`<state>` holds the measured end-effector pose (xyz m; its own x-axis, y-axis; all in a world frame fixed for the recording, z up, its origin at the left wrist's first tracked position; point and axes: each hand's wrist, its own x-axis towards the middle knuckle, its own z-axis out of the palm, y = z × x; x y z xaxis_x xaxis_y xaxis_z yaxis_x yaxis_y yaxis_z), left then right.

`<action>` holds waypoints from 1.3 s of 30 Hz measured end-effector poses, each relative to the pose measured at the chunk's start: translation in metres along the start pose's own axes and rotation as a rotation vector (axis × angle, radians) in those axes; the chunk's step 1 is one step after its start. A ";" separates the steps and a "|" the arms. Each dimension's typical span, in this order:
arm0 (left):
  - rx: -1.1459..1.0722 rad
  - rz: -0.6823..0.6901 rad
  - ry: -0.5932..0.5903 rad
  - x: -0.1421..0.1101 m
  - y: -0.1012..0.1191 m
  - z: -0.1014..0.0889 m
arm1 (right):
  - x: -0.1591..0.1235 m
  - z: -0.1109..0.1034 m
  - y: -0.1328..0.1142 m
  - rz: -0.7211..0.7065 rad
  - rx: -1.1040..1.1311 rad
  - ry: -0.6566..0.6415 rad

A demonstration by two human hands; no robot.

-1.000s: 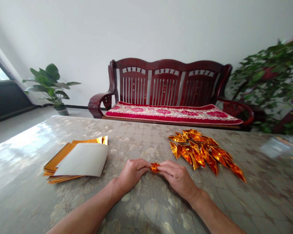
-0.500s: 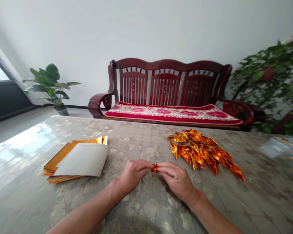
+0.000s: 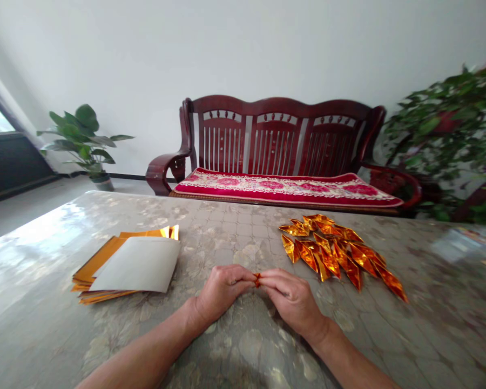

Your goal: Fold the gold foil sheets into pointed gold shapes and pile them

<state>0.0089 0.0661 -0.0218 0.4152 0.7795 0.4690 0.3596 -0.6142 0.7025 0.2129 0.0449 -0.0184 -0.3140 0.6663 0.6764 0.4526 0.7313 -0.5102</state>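
Between the fingertips of both hands is a small piece of shiny orange-gold foil paper (image 3: 257, 280), mostly covered by the fingers. My left hand (image 3: 225, 289) pinches it from the left, and my right hand (image 3: 292, 297) grips it from the right, the fingertips almost meeting. To the right of my right hand lies a pile of folded gold foil paper pieces (image 3: 330, 254) with pointed ends. On the left rests a stack of gold foil sheets (image 3: 101, 265), with a pale sheet (image 3: 140, 266) on top, plain side up.
The table (image 3: 210, 351) has a patterned, glossy cover. A blurred clear plastic packet (image 3: 465, 246) lies at its right edge. Behind the table stands a dark red wooden bench (image 3: 273, 143) with a red floral cushion (image 3: 267, 185). Potted plants (image 3: 87, 138) flank it.
My fingertips have closed in slightly on the foil paper, so less of it shows between them. The pile and the stack look unchanged.
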 end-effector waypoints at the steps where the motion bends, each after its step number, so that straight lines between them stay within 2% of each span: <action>1: 0.004 -0.004 0.001 0.000 0.001 0.000 | 0.000 0.000 -0.001 -0.017 -0.008 -0.001; 11: -0.047 0.031 -0.035 -0.002 0.004 -0.003 | 0.002 -0.004 -0.009 -0.111 -0.062 -0.009; 15: -0.052 0.007 -0.020 -0.002 0.005 -0.001 | 0.002 -0.003 -0.010 -0.088 -0.044 -0.013; 20: -0.033 -0.009 0.068 -0.006 0.008 0.006 | 0.001 -0.001 -0.012 -0.068 -0.009 -0.003; 27: -0.012 -0.031 0.077 -0.004 0.002 0.007 | 0.003 0.005 -0.003 -0.013 -0.032 -0.058; 29: -0.002 -0.045 0.061 -0.001 -0.002 0.004 | 0.004 0.004 0.003 0.011 -0.037 -0.081; 34: -0.012 0.023 -0.032 0.001 -0.009 -0.007 | 0.003 -0.004 0.012 0.040 -0.062 -0.106; 39: 0.023 0.003 -0.068 -0.003 -0.015 -0.008 | 0.000 -0.006 0.015 0.039 -0.039 -0.130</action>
<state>-0.0039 0.0737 -0.0293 0.4717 0.7678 0.4336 0.3765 -0.6201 0.6883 0.2244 0.0551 -0.0229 -0.3998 0.7095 0.5804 0.4980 0.6997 -0.5122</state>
